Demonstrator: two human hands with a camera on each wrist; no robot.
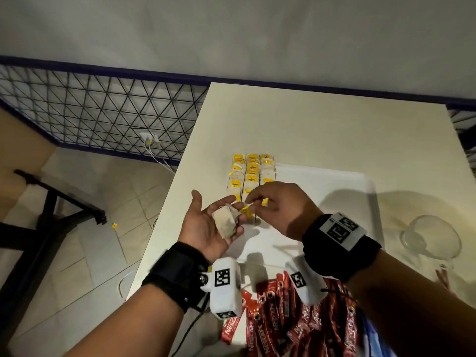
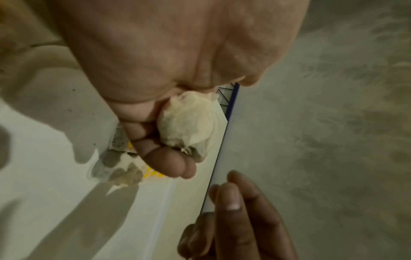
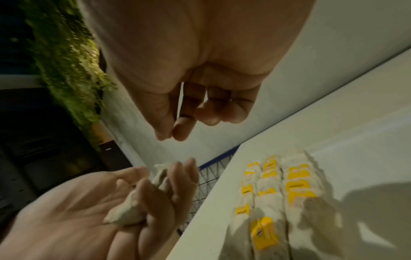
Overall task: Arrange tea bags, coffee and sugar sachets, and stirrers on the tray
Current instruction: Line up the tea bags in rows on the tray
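Observation:
My left hand [image 1: 206, 228] lies palm up at the table's left edge, its fingers curled round a crumpled tea bag [image 1: 224, 224] [image 2: 191, 121]. Just to its right, my right hand [image 1: 280, 207] pinches thumb and forefinger [image 3: 166, 135] together over the bag, seemingly on its thin string, with a yellow tag [image 1: 245, 212] right below. Rows of tea bags with yellow tags [image 1: 251, 173] [image 3: 271, 193] lie side by side at the left end of the white tray [image 1: 334, 184]. Red coffee sachets [image 1: 296, 320] are heaped near me.
A clear glass bowl [image 1: 430, 238] stands on the table right of the tray. The cream table [image 1: 309, 130] ends just left of my left hand, with tiled floor [image 1: 90, 240] and a wire fence [image 1: 103, 109] beyond. A thin white stick [image 1: 283, 247] lies on the tray.

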